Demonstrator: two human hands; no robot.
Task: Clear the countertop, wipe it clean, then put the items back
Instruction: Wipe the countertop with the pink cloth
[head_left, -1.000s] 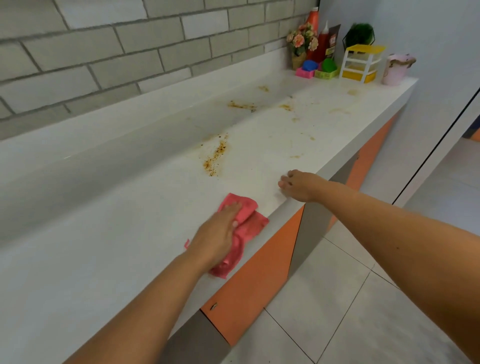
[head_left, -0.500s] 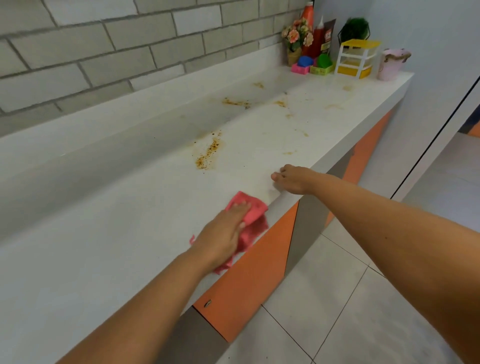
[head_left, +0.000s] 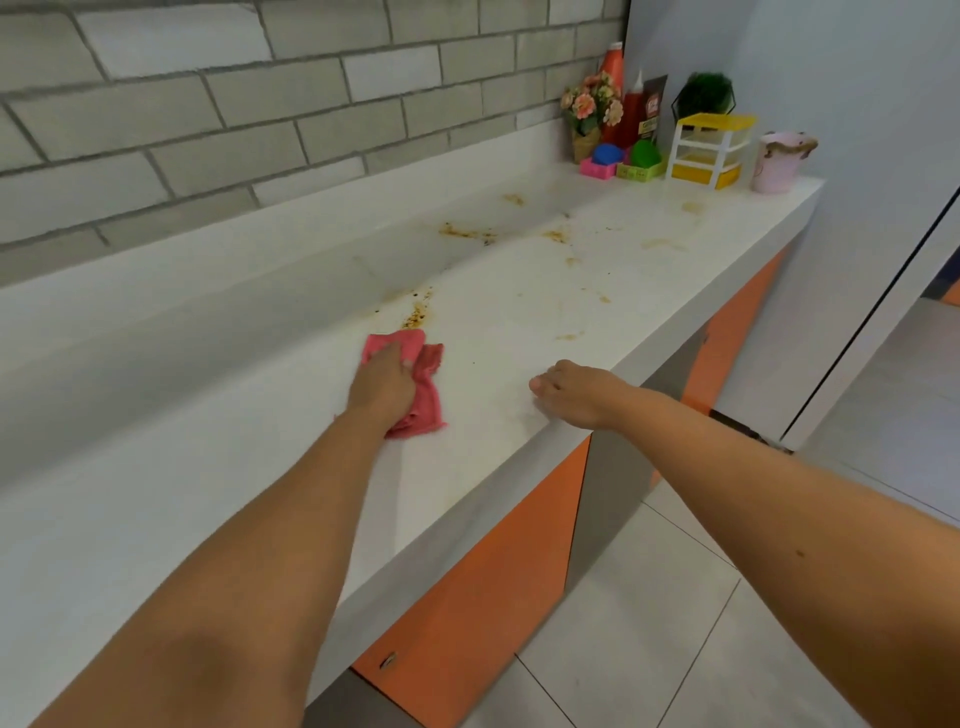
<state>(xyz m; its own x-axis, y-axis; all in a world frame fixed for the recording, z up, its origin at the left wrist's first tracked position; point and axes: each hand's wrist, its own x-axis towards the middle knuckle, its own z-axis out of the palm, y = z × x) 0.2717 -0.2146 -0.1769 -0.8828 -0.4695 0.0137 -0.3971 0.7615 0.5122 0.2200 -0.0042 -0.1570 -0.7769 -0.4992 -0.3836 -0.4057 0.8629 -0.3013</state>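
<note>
Head view, looking down along the bench: the pink cloth (head_left: 428, 387) lies bunched on the white countertop (head_left: 234, 457), about midway between the back ledge and the front edge. The left hand (head_left: 382, 387) is on top of it, fingers bent down over the fabric and holding it against the surface. The far end of the cloth touches the near end of a brown, crumbly streak (head_left: 418, 312).

The right hand (head_left: 576, 392) rests on the countertop close to the front edge, near the cloth but apart from it. Its fingers are loosely bent and it holds nothing.

Beyond the streak, more brownish smears (head_left: 467, 231) and small spots are scattered over the far half of the surface.

At the far end, against the wall corner, a group of items stands close together: a small pot of pink flowers (head_left: 592, 111), a red sauce bottle (head_left: 631, 117) with a taller orange bottle (head_left: 613, 62) behind it, a pink tray (head_left: 592, 170) holding something blue, and a green basket (head_left: 641, 169) just beside it. To the right come a yellow-and-white mini drawer unit (head_left: 711, 150), with a small green plant (head_left: 706, 93) behind it, then a pink bucket (head_left: 776, 166) with a stained rim nearest the front edge.

A grey brick wall (head_left: 260, 119) runs behind the bench. Orange cabinet doors (head_left: 493, 571) sit under the countertop, above a pale tiled floor (head_left: 649, 623).
</note>
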